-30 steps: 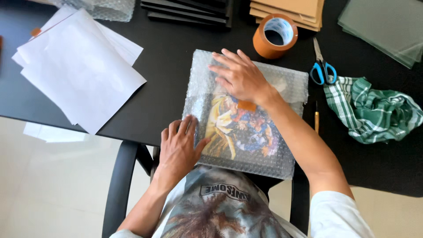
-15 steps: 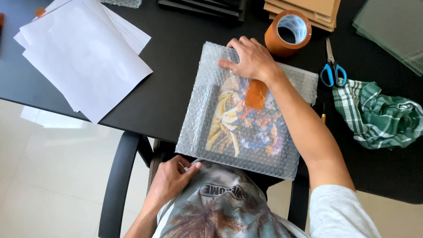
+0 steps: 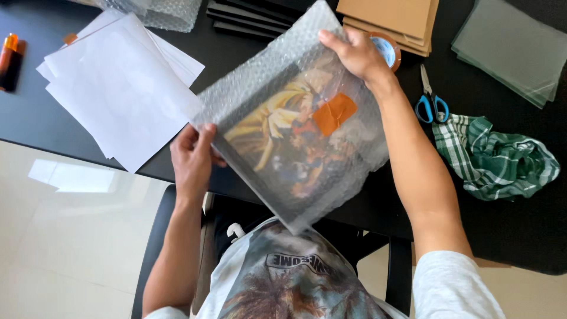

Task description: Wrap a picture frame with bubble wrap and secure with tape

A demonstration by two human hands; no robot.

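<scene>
Picture: a colourful picture (image 3: 289,139) wrapped in bubble wrap, lifted clear of the tabletop (image 3: 508,230) and tilted, one corner up near the far edge, the opposite corner down toward the person's chest.
Tape patch: an orange-brown patch of tape (image 3: 334,113) sits on the wrap, right of its middle.
Left hand: the left hand (image 3: 194,159) grips the wrapped picture at its left edge, fingers curled round the edge, thumb on the front.
Right hand: the right hand (image 3: 357,56) grasps the upper right corner, fingers closed over the wrap, forearm running down along the right side.
Tape roll: a brown tape roll (image 3: 391,52) lies just behind the right hand, partly hidden by it.
Scissors: blue-handled scissors (image 3: 430,97) lie right of the right wrist, blades pointing away from the person.
Cloth: a crumpled green checked cloth (image 3: 493,156) lies just beside the scissors' handles, nearer the person.
Paper: white sheets (image 3: 118,88) are fanned out on the left of the tabletop, their near corner reaching over the edge.
Cardboard: a stack of brown cardboard (image 3: 390,18) lies at the far edge, behind the tape roll.
Grey sheets: a stack of grey-green sheets (image 3: 511,47) lies at the far right.
Dark frames: dark flat pieces (image 3: 254,18) are stacked at the far edge, left of the cardboard.
Spare wrap: more bubble wrap (image 3: 156,12) lies at the far left, touching the paper.
</scene>
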